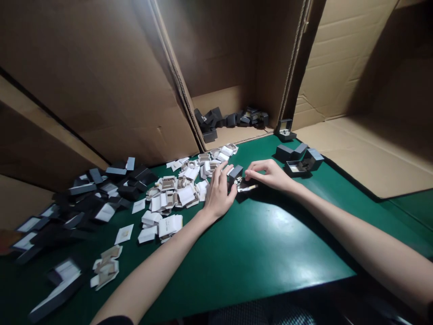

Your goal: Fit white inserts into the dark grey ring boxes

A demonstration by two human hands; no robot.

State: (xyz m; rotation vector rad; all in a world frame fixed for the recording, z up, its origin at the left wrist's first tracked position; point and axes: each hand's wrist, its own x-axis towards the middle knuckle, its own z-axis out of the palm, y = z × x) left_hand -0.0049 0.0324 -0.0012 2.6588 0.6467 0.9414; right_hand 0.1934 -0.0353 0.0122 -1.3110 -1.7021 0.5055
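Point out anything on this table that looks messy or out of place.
The dark box parts and white inserts on the left lie in loose, overlapping heaps, several tilted. One open box stands alone further back, apart from the grouped boxes on the right. Nothing looks spilled or broken.

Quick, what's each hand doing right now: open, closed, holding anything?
Left hand: open, fingers spread, touching the small dark box.
Right hand: fingers curled over a pale insert; grip cannot be told.

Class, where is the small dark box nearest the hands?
Head view, centre: the small dark box sits between the left hand and right hand, right of the white inserts.
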